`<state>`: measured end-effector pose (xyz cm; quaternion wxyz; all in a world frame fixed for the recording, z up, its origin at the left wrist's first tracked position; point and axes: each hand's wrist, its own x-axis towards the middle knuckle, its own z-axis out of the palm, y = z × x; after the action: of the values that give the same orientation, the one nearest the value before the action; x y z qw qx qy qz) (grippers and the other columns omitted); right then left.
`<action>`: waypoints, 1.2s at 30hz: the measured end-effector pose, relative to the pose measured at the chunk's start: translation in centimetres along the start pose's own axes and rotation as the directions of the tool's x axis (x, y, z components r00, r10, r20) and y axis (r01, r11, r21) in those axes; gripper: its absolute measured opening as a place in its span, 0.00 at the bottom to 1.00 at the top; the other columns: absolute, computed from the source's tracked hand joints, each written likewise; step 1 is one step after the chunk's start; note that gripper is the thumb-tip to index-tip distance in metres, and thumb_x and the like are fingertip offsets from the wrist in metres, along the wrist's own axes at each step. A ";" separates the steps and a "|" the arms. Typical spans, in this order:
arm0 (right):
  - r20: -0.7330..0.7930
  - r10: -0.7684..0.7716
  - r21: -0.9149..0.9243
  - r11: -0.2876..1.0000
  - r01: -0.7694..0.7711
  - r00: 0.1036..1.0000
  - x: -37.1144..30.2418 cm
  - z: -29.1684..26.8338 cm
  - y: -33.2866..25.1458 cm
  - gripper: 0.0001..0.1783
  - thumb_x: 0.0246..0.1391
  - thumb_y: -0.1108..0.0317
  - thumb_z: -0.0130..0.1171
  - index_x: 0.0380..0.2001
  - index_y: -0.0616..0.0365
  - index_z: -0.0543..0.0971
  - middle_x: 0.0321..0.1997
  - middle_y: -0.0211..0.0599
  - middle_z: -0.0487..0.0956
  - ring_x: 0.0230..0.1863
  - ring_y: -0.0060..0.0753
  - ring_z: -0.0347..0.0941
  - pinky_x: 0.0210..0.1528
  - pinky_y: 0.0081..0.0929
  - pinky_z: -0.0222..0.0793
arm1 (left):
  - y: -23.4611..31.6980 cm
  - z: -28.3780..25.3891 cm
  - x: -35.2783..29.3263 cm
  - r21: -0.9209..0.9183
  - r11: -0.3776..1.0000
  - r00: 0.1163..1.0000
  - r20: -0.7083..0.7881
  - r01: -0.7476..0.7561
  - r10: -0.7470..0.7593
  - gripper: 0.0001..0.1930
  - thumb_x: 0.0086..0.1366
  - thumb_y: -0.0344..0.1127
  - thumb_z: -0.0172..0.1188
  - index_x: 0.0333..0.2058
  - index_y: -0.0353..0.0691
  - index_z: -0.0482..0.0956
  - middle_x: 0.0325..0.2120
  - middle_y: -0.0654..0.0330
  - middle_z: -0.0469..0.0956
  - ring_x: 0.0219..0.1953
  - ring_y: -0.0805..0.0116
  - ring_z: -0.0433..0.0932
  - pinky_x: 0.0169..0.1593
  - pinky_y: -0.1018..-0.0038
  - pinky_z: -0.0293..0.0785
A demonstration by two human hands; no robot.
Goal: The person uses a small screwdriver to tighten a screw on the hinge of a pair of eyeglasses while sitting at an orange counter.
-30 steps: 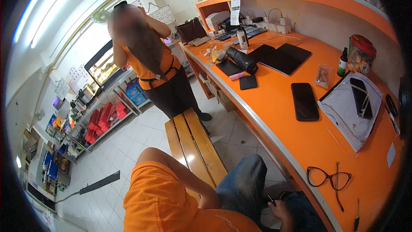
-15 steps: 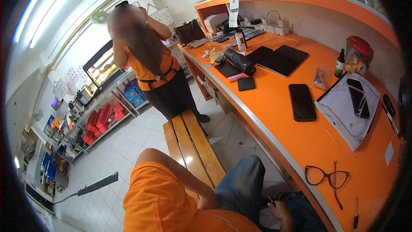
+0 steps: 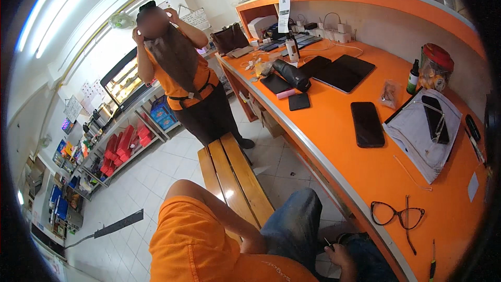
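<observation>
My right hand (image 3: 342, 257) is low at the bottom of the picture, between my jeans and the counter's edge. Its fingers are closed round a thin tool with a slender pale shaft (image 3: 327, 241); the kind is too small to tell. My bent left forearm (image 3: 240, 224) runs across my lap, and the hand at its end is hidden behind my orange shirt. On the orange counter (image 3: 334, 162), nearest to my right hand, lie dark-framed eyeglasses (image 3: 397, 215) with one temple sticking out, and a small screwdriver (image 3: 433, 263).
Farther along the counter are a black phone (image 3: 367, 124), a tablet (image 3: 344, 73), papers (image 3: 417, 136) under another phone, a spray bottle (image 3: 413, 77) and a red-lidded jar (image 3: 437, 65). Beyond the wooden bench (image 3: 235, 177) stands another person (image 3: 180, 73), both hands raised to the head.
The other person's raised hands and head have shifted slightly. My right hand is lowered in nearly the same place, and the things on the counter lie as before.
</observation>
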<state>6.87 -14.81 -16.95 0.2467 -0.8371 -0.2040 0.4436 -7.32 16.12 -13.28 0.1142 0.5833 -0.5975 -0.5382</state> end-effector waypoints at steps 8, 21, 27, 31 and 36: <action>0.032 -0.043 -0.010 0.999 0.043 0.999 2.4 1.4 2.7 0.30 0.63 0.45 0.48 0.39 0.68 0.75 0.37 0.54 0.78 0.43 0.51 0.75 0.46 0.45 0.68 | -2.3 2.5 0.8 0.090 0.986 0.986 -0.079 -0.137 0.144 0.25 0.52 0.53 0.62 0.40 0.37 0.82 0.42 0.44 0.80 0.46 0.49 0.78 0.48 0.57 0.73; 0.025 -0.019 -0.018 1.000 0.020 0.999 1.1 0.4 1.7 0.28 0.64 0.48 0.48 0.43 0.69 0.74 0.42 0.56 0.76 0.47 0.54 0.74 0.48 0.46 0.68 | 0.3 -1.5 -0.9 0.070 0.997 1.000 0.000 -0.020 0.020 0.26 0.56 0.57 0.55 0.40 0.39 0.82 0.42 0.46 0.80 0.45 0.47 0.78 0.47 0.53 0.72; 0.058 0.054 -0.041 0.998 -0.051 0.997 1.5 0.8 1.7 0.30 0.64 0.46 0.47 0.47 0.68 0.73 0.49 0.57 0.74 0.54 0.54 0.71 0.55 0.47 0.65 | -0.4 -0.3 -0.5 -0.060 0.998 0.996 -0.078 -0.038 0.033 0.25 0.48 0.56 0.64 0.34 0.38 0.83 0.37 0.44 0.81 0.41 0.44 0.79 0.42 0.53 0.74; 0.009 -0.004 -0.039 0.999 0.004 1.000 1.7 1.2 2.1 0.29 0.63 0.47 0.49 0.44 0.69 0.75 0.43 0.57 0.77 0.46 0.55 0.74 0.48 0.45 0.68 | -0.2 0.1 -0.3 -0.014 0.999 0.995 -0.089 -0.050 0.049 0.25 0.49 0.55 0.63 0.35 0.37 0.83 0.39 0.45 0.81 0.42 0.45 0.79 0.44 0.53 0.74; 0.026 -0.010 -0.025 1.000 0.011 1.000 1.8 0.9 2.3 0.28 0.62 0.48 0.50 0.43 0.68 0.75 0.39 0.56 0.78 0.44 0.53 0.75 0.45 0.44 0.69 | -0.8 0.3 0.1 0.019 0.999 0.999 0.002 -0.032 0.032 0.26 0.50 0.54 0.62 0.39 0.37 0.83 0.41 0.45 0.81 0.44 0.46 0.79 0.45 0.53 0.74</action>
<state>7.32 -15.47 -19.89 0.2359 -0.8331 -0.2172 0.4506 -7.11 16.38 -14.12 0.1169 0.5742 -0.6120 -0.5311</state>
